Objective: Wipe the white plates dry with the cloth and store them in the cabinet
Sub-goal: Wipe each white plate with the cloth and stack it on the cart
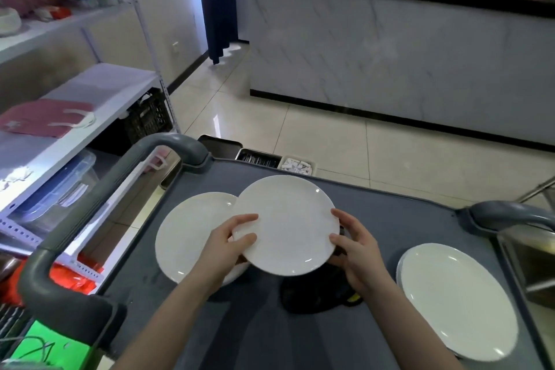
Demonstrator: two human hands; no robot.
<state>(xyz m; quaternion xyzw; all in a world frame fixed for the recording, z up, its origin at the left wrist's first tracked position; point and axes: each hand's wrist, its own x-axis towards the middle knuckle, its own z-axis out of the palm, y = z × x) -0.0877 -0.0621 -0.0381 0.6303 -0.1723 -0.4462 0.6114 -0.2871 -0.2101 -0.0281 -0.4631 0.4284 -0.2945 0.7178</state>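
While the left hand (228, 249) and right hand (357, 252) grip the raised plate (285, 225) — maybe wet — it could slip, chipping the lower plate (186, 234).

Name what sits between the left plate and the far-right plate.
Head view: the held plate, gripped by left hand and right hand, above a dark cloth.

Held plate (285, 225), left plate (186, 237) & right plates (459, 300) plain white, table (390, 213) slate grey w/ darker grey handles (75, 219), cloth (312, 294) black, far counter (390, 54) white w/ grey marble veins, curtain (217, 3) dark blue, floor (300, 135) glossy beige tiles.
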